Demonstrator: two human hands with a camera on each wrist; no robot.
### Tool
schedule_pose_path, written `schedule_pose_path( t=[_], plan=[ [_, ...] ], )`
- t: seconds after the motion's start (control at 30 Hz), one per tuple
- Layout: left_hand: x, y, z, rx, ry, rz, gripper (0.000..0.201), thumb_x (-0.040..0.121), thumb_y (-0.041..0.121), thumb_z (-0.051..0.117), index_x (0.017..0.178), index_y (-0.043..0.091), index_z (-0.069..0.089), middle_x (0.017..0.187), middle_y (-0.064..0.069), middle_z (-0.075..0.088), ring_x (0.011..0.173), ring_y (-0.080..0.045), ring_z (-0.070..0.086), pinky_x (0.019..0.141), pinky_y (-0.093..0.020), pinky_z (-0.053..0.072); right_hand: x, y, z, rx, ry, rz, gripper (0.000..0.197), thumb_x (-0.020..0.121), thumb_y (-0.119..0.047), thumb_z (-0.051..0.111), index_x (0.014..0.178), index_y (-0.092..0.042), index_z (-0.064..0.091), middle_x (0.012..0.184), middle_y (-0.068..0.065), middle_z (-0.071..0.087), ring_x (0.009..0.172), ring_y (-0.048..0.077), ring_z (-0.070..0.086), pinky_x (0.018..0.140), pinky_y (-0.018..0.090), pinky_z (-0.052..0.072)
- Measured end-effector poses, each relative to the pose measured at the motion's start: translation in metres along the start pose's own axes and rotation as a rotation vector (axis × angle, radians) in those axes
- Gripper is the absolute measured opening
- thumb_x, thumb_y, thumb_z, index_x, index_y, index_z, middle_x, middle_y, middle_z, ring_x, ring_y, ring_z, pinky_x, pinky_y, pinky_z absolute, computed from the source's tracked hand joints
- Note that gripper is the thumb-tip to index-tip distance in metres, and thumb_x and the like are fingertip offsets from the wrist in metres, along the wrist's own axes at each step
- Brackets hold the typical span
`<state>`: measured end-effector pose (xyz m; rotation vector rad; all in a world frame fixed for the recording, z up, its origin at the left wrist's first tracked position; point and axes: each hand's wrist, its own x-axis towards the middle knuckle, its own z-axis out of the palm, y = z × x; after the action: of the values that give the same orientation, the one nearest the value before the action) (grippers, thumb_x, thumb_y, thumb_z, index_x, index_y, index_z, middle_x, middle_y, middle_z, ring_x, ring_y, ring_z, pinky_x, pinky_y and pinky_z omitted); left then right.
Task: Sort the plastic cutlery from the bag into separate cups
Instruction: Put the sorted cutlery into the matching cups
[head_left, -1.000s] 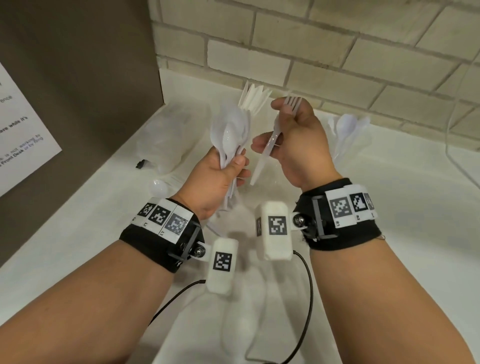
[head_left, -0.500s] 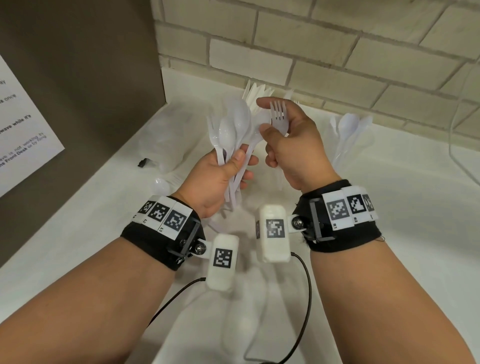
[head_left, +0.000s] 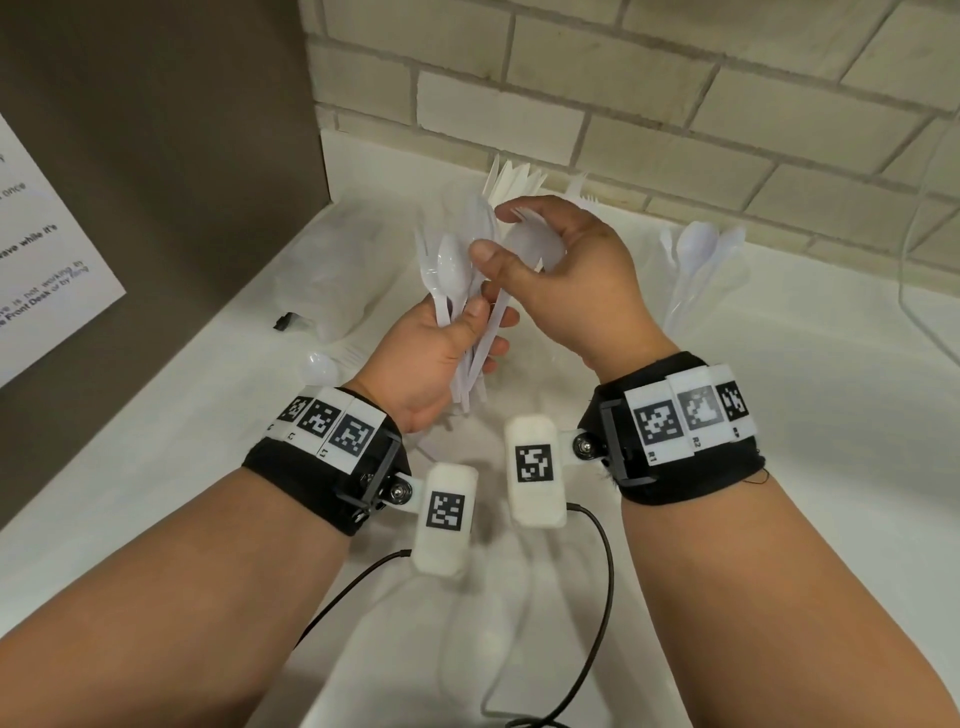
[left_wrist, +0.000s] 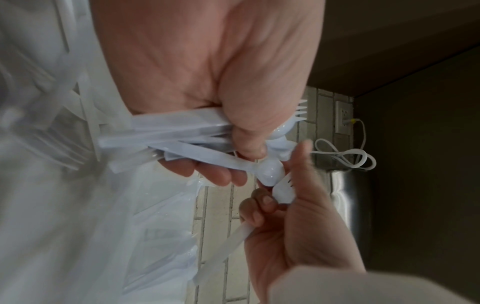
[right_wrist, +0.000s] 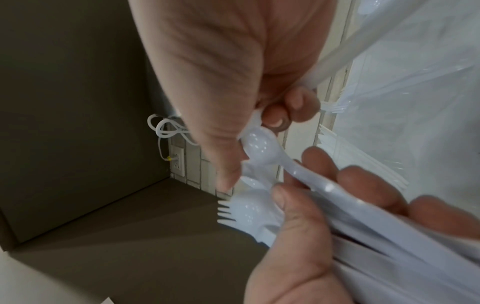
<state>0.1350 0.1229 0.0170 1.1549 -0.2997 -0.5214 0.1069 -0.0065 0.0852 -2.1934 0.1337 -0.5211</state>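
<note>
My left hand (head_left: 480, 325) grips a bundle of white plastic spoons and forks (head_left: 449, 283) by their handles, heads up, above the white counter. My right hand (head_left: 498, 234) holds a white fork (head_left: 524, 214) tucked under its curled fingers. Its thumb and forefinger reach around the spoon heads at the top of the bundle. In the left wrist view the right thumb touches a spoon bowl (left_wrist: 270, 173) of the bundle (left_wrist: 179, 135), and the held fork (left_wrist: 283, 190) slants down. The right wrist view shows that spoon bowl (right_wrist: 259, 148) against the thumb.
A clear cup of knives (head_left: 511, 182) stands against the brick wall behind my hands. A cup of spoons (head_left: 698, 260) stands at the right. The crumpled clear bag (head_left: 332, 291) lies at the left, with a loose spoon (head_left: 319, 366) near it. A dark panel borders the counter's left side.
My right hand, still holding the fork, has moved left and down onto the bundle; its thumb now reaches a spoon head. The left hand has kept its grip.
</note>
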Motion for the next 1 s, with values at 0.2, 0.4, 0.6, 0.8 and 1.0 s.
schedule_pose_path(
  t=[0.2, 0.4, 0.6, 0.8, 1.0],
  plan=[
    [0.001, -0.003, -0.001, 0.052, -0.04, 0.009, 0.014, 0.096, 0.019, 0.052, 0.109, 0.016, 0.058, 0.087, 0.003, 0.068, 0.071, -0.013, 0.058, 0.067, -0.028, 0.048, 0.004, 0.001, 0.006, 0.057, 0.052, 0.041, 0.019, 0.087, -0.03, 0.063, 0.104, -0.021, 0.066, 0.108, 0.006, 0.066, 0.102, 0.02, 0.061, 0.092, 0.039, 0.05],
    [0.0, -0.005, 0.002, 0.1, -0.032, 0.026, 0.029, 0.086, 0.035, 0.056, 0.111, 0.021, 0.059, 0.085, 0.005, 0.069, 0.069, -0.013, 0.059, 0.069, -0.031, 0.049, 0.002, 0.0, 0.007, 0.1, 0.107, 0.072, 0.023, 0.084, -0.028, 0.068, 0.07, -0.035, 0.052, 0.089, -0.003, 0.064, 0.091, 0.018, 0.06, 0.082, 0.033, 0.05],
    [0.002, -0.004, 0.003, 0.08, -0.005, 0.024, 0.019, 0.097, 0.024, 0.049, 0.112, 0.017, 0.059, 0.082, 0.003, 0.068, 0.067, -0.014, 0.057, 0.07, -0.033, 0.047, 0.001, -0.003, 0.012, 0.16, 0.185, 0.058, 0.018, 0.082, -0.034, 0.069, 0.069, -0.037, 0.056, 0.087, 0.0, 0.066, 0.081, 0.021, 0.064, 0.074, 0.037, 0.053],
    [0.002, -0.002, 0.003, 0.171, 0.005, 0.07, 0.048, 0.085, 0.033, 0.055, 0.121, 0.001, 0.057, 0.083, 0.003, 0.065, 0.07, -0.012, 0.061, 0.074, -0.035, 0.048, -0.005, -0.007, 0.007, 0.319, 0.202, 0.12, 0.019, 0.084, -0.021, 0.072, 0.068, -0.022, 0.062, 0.066, -0.003, 0.065, 0.044, 0.02, 0.064, 0.046, 0.029, 0.051],
    [0.001, -0.001, 0.005, 0.197, -0.03, 0.069, 0.017, 0.097, 0.022, 0.049, 0.1, 0.021, 0.066, 0.079, 0.009, 0.068, 0.076, -0.017, 0.065, 0.072, -0.036, 0.054, 0.0, -0.005, 0.008, 0.352, 0.223, 0.169, 0.03, 0.082, -0.028, 0.074, 0.067, -0.016, 0.051, 0.061, 0.004, 0.061, 0.041, 0.022, 0.062, 0.044, 0.03, 0.048]
  ],
)
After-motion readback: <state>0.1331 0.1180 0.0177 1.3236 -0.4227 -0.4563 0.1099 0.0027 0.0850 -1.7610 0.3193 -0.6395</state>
